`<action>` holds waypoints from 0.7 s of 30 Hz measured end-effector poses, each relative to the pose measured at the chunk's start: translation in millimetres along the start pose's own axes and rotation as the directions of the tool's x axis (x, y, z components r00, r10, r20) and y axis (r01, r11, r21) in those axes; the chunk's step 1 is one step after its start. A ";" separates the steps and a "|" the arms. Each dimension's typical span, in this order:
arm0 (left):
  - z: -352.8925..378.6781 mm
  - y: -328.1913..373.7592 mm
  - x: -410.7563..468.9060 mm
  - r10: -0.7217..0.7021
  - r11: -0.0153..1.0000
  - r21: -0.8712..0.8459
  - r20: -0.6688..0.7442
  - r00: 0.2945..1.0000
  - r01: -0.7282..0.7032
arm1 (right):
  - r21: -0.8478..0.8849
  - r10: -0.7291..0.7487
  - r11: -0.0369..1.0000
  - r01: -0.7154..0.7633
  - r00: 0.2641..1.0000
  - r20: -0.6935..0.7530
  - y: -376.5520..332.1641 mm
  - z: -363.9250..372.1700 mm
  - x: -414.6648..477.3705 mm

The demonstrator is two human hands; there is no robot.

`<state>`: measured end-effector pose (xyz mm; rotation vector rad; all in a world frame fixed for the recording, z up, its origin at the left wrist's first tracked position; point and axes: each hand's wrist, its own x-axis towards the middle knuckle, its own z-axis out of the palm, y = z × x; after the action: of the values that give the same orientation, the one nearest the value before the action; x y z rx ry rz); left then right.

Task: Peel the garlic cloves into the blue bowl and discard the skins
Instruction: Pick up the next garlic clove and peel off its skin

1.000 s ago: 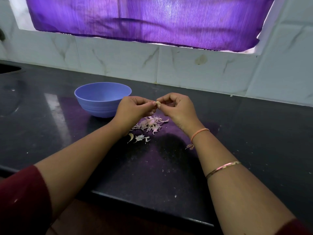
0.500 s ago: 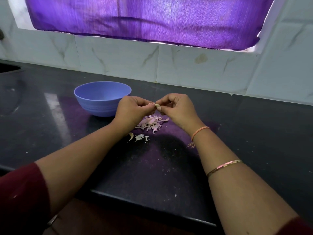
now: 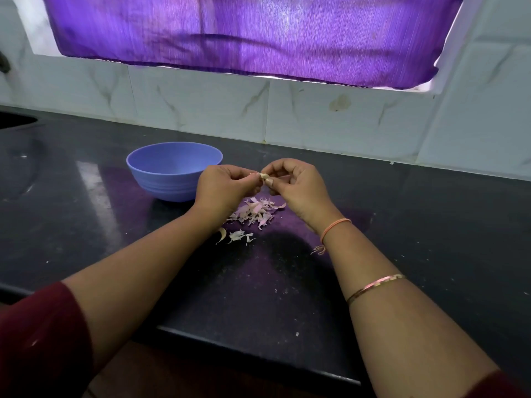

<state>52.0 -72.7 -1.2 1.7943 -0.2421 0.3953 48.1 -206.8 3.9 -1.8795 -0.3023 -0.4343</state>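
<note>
A small pale garlic clove point(image 3: 264, 176) is pinched between the fingertips of my left hand point(image 3: 222, 189) and my right hand point(image 3: 298, 188), held above the black counter. Directly below the hands lies a pile of pinkish garlic skins point(image 3: 255, 212), with a few more loose scraps point(image 3: 237, 236) nearer to me. The blue bowl point(image 3: 172, 173) stands just left of my left hand; its inside shows no cloves from this angle.
The black stone counter point(image 3: 431, 225) runs left to right, its front edge point(image 3: 258, 351) close to me. A white tiled wall point(image 3: 330, 122) and a purple curtain point(image 3: 244, 33) stand behind. A dark sink edge point(image 3: 14, 120) shows at far left.
Both hands have stayed together over the skin pile, with small finger movements working on the clove. Nothing else has moved.
</note>
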 end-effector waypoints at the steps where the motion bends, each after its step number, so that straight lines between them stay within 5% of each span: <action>1: -0.1 0.2 0.1 -0.001 1.000 -0.005 0.000 1.000 0.001 | 0.004 -0.001 1.000 0.001 1.000 -0.001 0.0 0.3 -0.1; 10: -0.2 -4.2 -0.9 -0.090 0.994 -0.060 0.087 0.992 0.096 | 0.121 -0.016 0.992 0.018 1.000 -0.017 -5.1 -1.8 0.4; 21: -0.8 0.6 -1.9 -0.099 0.962 -0.241 0.128 0.987 0.128 | -0.203 -0.096 0.975 0.090 0.995 -0.023 1.0 -2.3 -0.9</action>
<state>49.9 -72.1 -1.3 1.5765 -0.2564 0.1710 47.3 -209.3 3.3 -2.0594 -0.3362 -0.5766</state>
